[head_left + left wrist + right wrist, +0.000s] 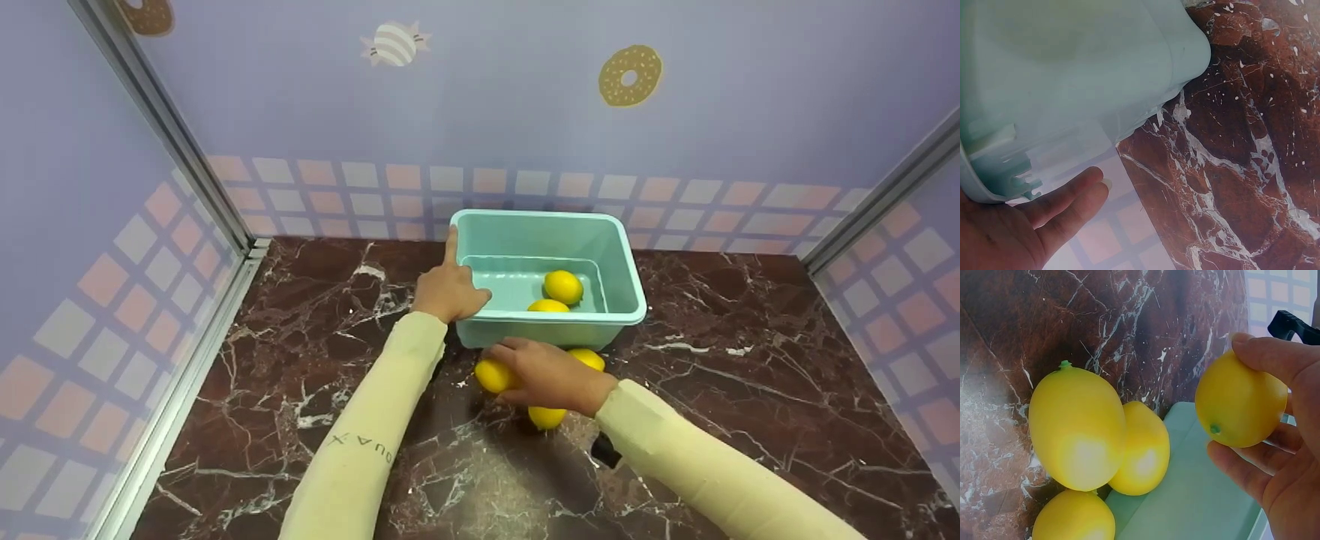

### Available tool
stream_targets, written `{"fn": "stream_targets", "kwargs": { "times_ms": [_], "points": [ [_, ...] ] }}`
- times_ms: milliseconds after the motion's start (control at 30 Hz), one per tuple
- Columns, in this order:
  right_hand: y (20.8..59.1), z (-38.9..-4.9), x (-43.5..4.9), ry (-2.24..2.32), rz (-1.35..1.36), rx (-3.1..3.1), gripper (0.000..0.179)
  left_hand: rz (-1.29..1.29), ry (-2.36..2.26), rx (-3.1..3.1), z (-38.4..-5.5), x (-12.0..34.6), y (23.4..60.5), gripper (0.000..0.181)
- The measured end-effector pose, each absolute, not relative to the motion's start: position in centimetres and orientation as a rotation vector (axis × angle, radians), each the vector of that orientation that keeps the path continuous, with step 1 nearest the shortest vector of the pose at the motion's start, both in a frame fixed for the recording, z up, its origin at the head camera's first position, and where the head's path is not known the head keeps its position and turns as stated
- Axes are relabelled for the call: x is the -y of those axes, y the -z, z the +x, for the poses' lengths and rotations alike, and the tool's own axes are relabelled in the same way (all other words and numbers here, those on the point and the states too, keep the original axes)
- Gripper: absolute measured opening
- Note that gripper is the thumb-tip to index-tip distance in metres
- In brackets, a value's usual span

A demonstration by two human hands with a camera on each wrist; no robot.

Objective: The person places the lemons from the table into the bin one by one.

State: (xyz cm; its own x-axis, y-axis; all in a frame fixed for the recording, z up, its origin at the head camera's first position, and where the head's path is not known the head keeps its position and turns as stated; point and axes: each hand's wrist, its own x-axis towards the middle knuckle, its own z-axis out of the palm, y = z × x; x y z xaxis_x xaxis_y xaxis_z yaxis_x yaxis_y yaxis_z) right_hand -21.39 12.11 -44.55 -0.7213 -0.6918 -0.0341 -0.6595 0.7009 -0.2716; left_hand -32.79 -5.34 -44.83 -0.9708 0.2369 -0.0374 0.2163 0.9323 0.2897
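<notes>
A light-green plastic basin (547,330) stands on the marble-patterned tabletop with two lemons inside, one lemon (563,287) further back. My left hand (452,291) rests on its left rim, index finger pointing away from me, thumb over the inside. In the left wrist view, straight fingers (1075,205) extend outside the basin wall. Between thumb and fingers, my right hand (551,375) grips a lemon (1241,399) in front of the basin. Beside that hand, other lemons lie on the tabletop: a large-looking one (1077,430), another (1145,450) and a third (1075,517). The right hand partly hides them from above.
Behind the basin rises a lilac wall (495,112) with printed sweets and a checkered band. Side panels framed by metal rails (187,150) stand left and right. The dark red tabletop (300,390) spreads around the basin.
</notes>
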Motion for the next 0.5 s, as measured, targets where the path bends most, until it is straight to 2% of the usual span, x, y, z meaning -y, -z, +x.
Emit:
{"fn": "stream_targets", "kwargs": {
  "times_ms": [500],
  "points": [
    [44.06, -21.29, -12.34, 0.379, -1.073, -2.780, 0.055, 0.356, -0.433, -3.019, -32.66, 5.36, 44.72, 0.058]
  ]
}}
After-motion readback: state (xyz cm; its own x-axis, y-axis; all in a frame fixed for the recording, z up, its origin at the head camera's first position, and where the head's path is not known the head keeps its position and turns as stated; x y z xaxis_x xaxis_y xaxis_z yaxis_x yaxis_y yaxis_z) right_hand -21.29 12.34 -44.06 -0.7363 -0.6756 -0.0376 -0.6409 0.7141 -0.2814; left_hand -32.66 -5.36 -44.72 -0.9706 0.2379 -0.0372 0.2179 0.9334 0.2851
